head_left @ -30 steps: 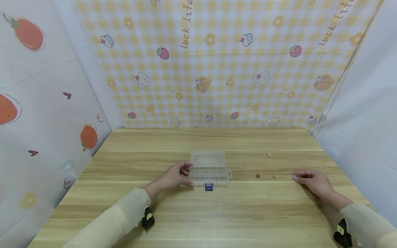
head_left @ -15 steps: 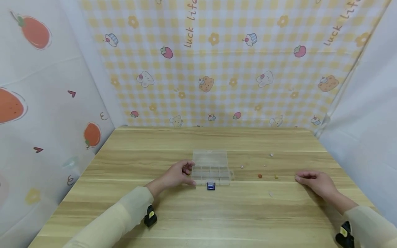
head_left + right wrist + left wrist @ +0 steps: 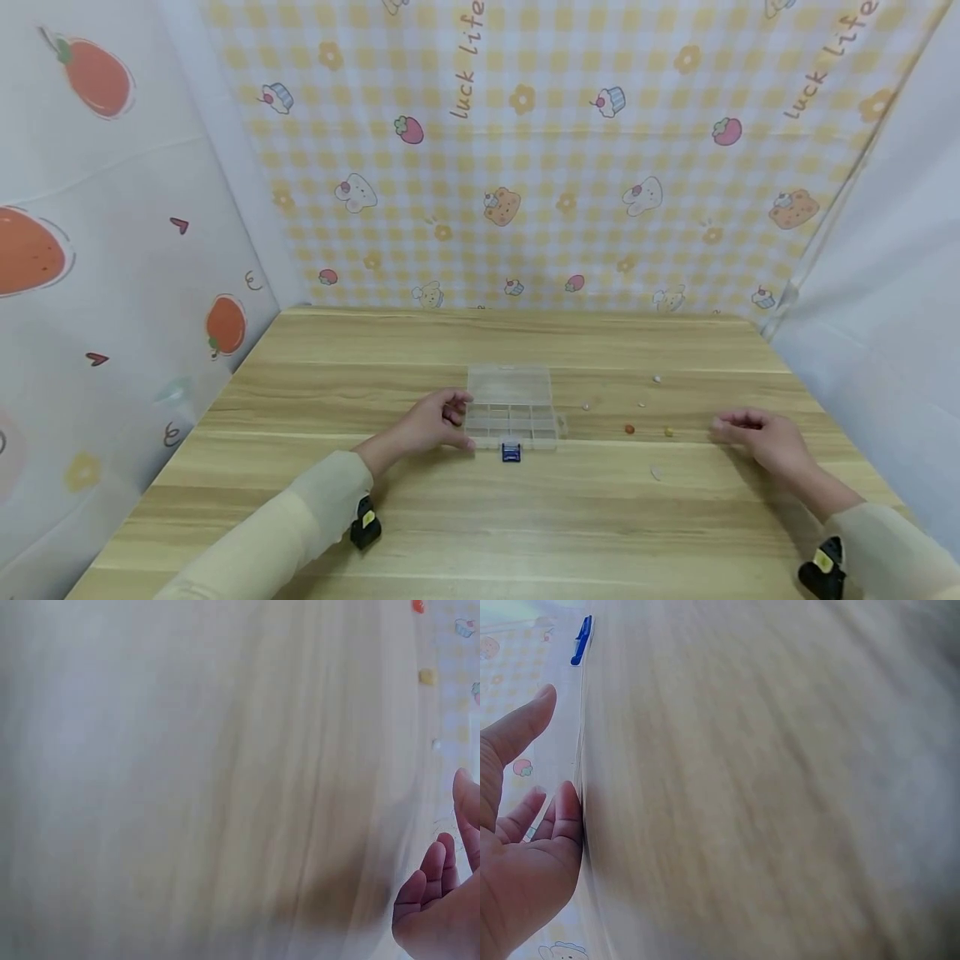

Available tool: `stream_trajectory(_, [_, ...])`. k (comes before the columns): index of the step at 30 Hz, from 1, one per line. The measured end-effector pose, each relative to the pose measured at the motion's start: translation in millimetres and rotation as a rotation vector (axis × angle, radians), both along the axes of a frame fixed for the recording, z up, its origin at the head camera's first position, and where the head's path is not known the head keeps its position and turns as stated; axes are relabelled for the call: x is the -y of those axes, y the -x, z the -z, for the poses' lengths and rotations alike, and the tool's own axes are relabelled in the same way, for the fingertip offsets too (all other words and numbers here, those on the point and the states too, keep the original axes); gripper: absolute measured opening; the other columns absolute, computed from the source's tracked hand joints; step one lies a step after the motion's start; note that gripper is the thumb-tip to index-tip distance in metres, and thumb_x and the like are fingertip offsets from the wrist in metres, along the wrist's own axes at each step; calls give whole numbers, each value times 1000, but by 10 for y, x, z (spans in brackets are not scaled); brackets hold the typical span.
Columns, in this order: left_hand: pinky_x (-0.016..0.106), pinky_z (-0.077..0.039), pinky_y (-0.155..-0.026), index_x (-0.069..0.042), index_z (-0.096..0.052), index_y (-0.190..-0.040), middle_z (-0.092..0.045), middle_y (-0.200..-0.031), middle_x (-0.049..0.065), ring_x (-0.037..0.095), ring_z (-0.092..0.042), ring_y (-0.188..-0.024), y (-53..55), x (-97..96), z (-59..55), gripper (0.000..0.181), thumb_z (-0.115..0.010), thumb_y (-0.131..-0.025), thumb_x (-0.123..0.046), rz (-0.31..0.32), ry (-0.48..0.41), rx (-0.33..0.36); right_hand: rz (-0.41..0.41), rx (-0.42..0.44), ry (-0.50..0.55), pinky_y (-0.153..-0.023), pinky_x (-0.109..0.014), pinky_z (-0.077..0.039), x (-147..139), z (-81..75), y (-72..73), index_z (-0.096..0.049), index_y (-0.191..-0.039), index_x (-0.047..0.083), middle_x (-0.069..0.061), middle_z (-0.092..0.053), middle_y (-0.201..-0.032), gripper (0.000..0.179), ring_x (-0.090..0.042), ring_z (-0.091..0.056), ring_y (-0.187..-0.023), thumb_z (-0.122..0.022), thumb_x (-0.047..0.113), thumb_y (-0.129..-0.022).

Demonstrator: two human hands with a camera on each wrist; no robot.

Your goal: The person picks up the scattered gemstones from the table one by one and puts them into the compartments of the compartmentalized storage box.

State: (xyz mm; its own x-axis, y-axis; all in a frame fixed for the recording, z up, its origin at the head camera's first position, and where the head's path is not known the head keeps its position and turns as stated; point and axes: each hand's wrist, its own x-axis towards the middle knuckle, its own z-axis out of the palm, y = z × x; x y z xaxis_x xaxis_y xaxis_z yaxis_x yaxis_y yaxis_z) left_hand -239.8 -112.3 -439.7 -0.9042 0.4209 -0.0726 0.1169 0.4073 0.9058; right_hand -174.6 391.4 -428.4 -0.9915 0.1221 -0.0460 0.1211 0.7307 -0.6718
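Observation:
A clear plastic compartment box [image 3: 510,422] with its lid [image 3: 510,383] laid back sits mid-table, a blue latch [image 3: 511,452] at its front. At its left end is my left hand [image 3: 431,422], thumb near the front corner and index finger by the hinge side; thumb and fingers stand apart in the left wrist view. My right hand [image 3: 765,437] is low over the table at the right, thumb and index fingertips close together. I cannot tell whether they pinch something small. Nearest to it lies a yellow piece [image 3: 669,432], then an orange-red piece [image 3: 630,429].
Several small pale pieces lie between box and right hand, including a pale piece [image 3: 657,378] toward the back and a flat whitish piece [image 3: 656,472] toward the front. A patterned cloth [image 3: 570,167] hangs behind the wooden table [image 3: 450,533]; white cloth walls stand at both sides.
The head view has shifted slightly, so everything appears a little farther right. Both hands stay nearly in place, and the box and small pieces lie as before.

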Motion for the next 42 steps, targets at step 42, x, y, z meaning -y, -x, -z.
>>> stream_trajectory(42, [32, -50, -82, 1, -52, -130, -53, -110, 10, 22, -52, -96, -32, 2, -24, 71, -88, -68, -4, 19, 7, 7, -202, -53, 354, -69, -34, -48, 1524, -213, 425, -69, -108, 2, -8, -63, -96, 33, -23, -53, -84, -75, 27, -87])
